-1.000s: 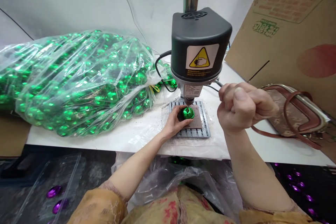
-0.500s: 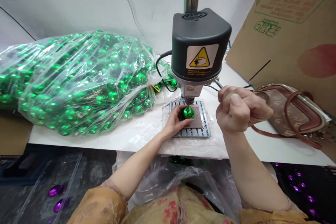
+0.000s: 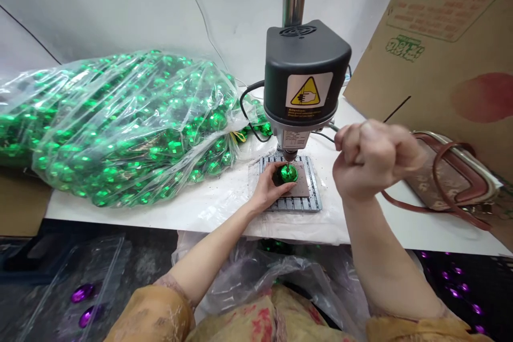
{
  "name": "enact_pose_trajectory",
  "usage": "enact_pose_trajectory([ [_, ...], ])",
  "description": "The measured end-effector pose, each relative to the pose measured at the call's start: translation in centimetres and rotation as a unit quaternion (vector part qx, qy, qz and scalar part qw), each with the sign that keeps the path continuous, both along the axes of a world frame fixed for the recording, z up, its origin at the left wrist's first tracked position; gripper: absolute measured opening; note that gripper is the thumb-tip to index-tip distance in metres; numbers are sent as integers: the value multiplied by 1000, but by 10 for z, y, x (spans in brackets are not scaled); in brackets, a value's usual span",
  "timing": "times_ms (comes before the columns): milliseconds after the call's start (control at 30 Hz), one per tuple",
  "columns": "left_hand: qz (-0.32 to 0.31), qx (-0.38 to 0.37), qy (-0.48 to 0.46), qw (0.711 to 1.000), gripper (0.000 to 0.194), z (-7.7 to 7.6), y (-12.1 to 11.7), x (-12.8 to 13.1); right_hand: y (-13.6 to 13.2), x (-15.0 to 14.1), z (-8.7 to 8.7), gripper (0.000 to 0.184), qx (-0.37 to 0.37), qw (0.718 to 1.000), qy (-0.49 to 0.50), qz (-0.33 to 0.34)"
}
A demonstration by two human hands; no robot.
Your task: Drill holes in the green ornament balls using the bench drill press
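Observation:
A small bench drill with a dark housing and a yellow warning sticker stands on the white table. Under its bit sits a shiny green faceted ball on a brown pad over the ribbed metal base plate. My left hand pinches that ball from the left and steadies it. My right hand is a closed fist around the drill's thin feed lever, to the right of the housing; it is slightly blurred.
A large clear plastic bag of several green balls fills the table's left. A brown handbag lies at the right before a leaning cardboard box. Purple balls lie in trays on the floor, and a plastic bag hangs below the table edge.
My right fist dipped a little with the lever, then rose again and is now blurred. The left hand and green ball have stayed in place under the bit.

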State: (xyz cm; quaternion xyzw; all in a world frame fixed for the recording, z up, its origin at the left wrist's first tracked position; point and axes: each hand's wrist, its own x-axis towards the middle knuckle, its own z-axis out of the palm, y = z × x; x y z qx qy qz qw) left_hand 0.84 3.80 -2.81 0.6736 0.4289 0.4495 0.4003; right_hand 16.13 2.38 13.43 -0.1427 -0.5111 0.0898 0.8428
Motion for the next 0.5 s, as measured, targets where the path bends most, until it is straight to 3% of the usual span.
enact_pose_trajectory([
  [100, 81, 57, 58, 993, 50, 13, -14, 2, 2, -1, 29, 40, -99, 994, 39, 18],
  [200, 125, 155, 149, 969, 40, 25, -49, -8, 4, 2, 42, 42, -153, 986, 52, 35],
  [300, 0, 265, 251, 931, 44, 22, -100, -29, 4, 4, 42, 39, -153, 987, 47, 31],
  [400, -109, 358, 386, 843, 53, 8, -143, -54, 3, 3, 38, 38, -138, 989, 38, 26],
  [433, -129, 371, 411, 822, 55, 4, -150, -60, 3, 3, 38, 38, -135, 990, 34, 22],
  [500, -151, 381, 405, 817, 53, -1, -148, -71, 3, 2, 37, 39, -131, 991, 25, 15],
])
